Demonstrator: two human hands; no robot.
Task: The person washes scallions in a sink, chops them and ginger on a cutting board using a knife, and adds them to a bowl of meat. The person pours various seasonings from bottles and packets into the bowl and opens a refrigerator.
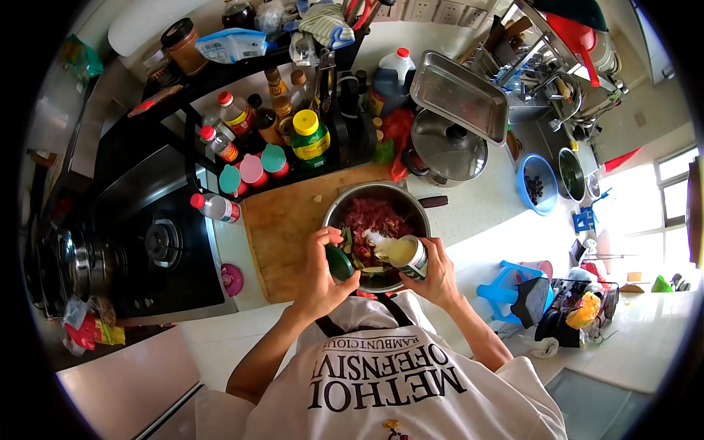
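Observation:
My left hand [323, 275] is closed around a dark green lid [339, 262] at the left rim of a steel bowl [419, 213]. In my right hand [438, 277] is a small seasoning jar [416, 268] with a green label, tilted so its pale mouth faces into the bowl. Raw red meat [372, 217] lies inside, with green and pale slices beside it. A heap of white powder [378, 240] sits on the meat near the jar's mouth. The bowl rests on a wooden cutting board [275, 242].
A gas stove [161, 246] is at left, with a red-capped bottle [220, 208] beside the board. Several sauce bottles and a yellow-capped jar [310, 138] stand behind. A lidded pot [449, 150] under a metal tray [462, 95] and a blue basin [534, 183] are to the right.

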